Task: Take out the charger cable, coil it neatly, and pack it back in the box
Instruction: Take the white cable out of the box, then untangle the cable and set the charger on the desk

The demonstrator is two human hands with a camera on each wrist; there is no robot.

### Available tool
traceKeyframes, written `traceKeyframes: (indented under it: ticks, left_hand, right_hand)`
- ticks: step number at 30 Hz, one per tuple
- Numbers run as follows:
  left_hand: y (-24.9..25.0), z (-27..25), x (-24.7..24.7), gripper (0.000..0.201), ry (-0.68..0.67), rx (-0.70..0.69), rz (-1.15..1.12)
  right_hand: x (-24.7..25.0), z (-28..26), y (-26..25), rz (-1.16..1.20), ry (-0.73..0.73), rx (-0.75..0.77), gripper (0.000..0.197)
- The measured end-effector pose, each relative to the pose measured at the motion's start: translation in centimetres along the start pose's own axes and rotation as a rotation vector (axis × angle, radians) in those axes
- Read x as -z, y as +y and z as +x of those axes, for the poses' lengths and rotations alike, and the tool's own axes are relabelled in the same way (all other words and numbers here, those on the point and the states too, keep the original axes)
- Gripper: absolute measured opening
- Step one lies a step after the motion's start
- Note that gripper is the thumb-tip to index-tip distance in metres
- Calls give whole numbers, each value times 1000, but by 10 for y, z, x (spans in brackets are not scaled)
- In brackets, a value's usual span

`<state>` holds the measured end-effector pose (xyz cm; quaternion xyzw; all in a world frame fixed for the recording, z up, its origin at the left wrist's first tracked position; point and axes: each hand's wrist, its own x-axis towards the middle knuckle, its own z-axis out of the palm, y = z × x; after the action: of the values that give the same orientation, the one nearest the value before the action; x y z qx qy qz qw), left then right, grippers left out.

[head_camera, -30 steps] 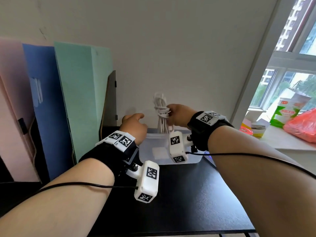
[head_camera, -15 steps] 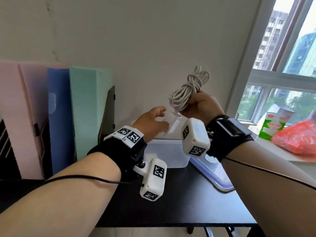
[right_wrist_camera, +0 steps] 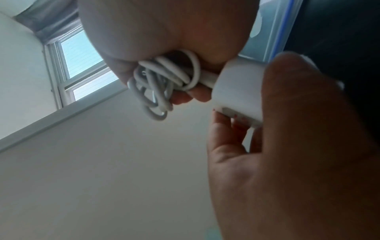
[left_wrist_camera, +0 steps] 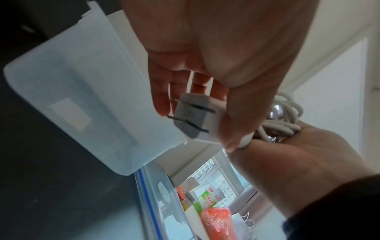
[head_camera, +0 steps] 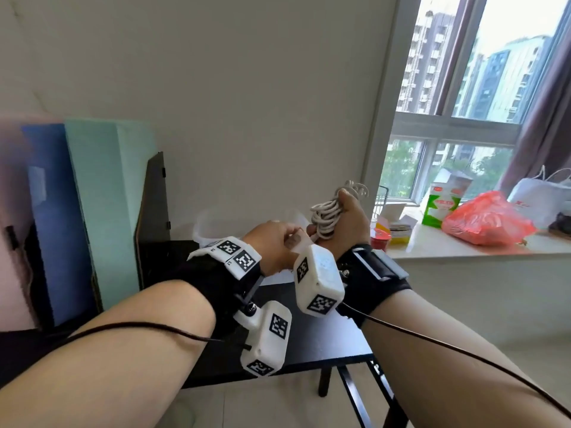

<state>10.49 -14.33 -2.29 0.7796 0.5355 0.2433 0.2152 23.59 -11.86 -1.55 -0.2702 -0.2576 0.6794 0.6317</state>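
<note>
My right hand [head_camera: 343, 217] grips a bundled white charger cable [head_camera: 327, 216], lifted above the black table; its loops stick out of the fist [right_wrist_camera: 160, 81]. My left hand [head_camera: 279, 242] pinches the white charger plug [left_wrist_camera: 197, 120] at the cable's end, thumb on one side and fingers on the other. The plug's grey face and two prongs point away from the palm. The translucent plastic box [left_wrist_camera: 82, 97] stands on the table below and behind the hands, mostly hidden in the head view. Its lid [left_wrist_camera: 152, 194], with a blue seal, lies beside it.
Pink, blue and green boards [head_camera: 92, 211] and a black panel [head_camera: 153, 217] lean against the wall at the left. The black table [head_camera: 324, 341] ends just right of my hands. On the windowsill sit a red bag [head_camera: 485, 217], a green-white carton [head_camera: 441, 205] and small jars.
My right hand has lifted the cable bundle up and away from the box. My left hand has left the box and taken hold of the plug. The head view has swung right.
</note>
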Motion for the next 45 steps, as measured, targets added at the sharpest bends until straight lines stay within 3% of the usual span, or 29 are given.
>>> traceKeyframes:
  ticks: [3, 7, 10, 12, 14, 17, 22, 25, 28, 31, 36, 42, 45]
  left_hand:
    - [1, 0, -3, 43, -56, -4, 56]
    - [-7, -3, -9, 15, -134, 51, 124]
    - [-38, -13, -9, 25, -205, 134, 349]
    - [-59, -17, -7, 46, -172, 185, 398]
    - [-68, -19, -9, 70, -162, 215, 426]
    - [-71, -16, -20, 87, -171, 229, 393]
    - [-84, -16, -42, 76, -172, 279, 424]
    - [-89, -16, -48, 68, -137, 300, 429]
    - [-91, -15, -47, 63, -56, 319, 383]
    - [-79, -13, -41, 59, 41, 270, 164]
    - [-54, -10, -41, 59, 1, 153, -165]
    - [-50, -11, -44, 86, 25, 120, -240]
    - [-50, -10, -46, 77, 65, 120, -303]
  right_hand:
    - [9, -7, 4, 54, 35, 59, 38]
    - [17, -12, 11, 124, 90, 146, 48]
    - [33, -9, -20, 206, 189, 272, 57]
    - [45, -7, -44, 247, 153, 315, 54]
    - [54, -6, -46, 140, 48, 228, 48]
    - [63, -11, -18, -176, -35, 92, 37]
    - [76, -9, 28, -379, 48, 109, 5]
    - [82, -7, 37, -469, 35, 92, 13]
    - [88, -8, 42, -526, -56, 40, 20]
    - [89, -9, 47, -563, -122, -9, 22]
    - [82, -10, 61, -529, -177, -46, 31]
    - [77, -15, 64, -608, -182, -23, 40]
    - [80, -16, 63, -735, -181, 29, 34]
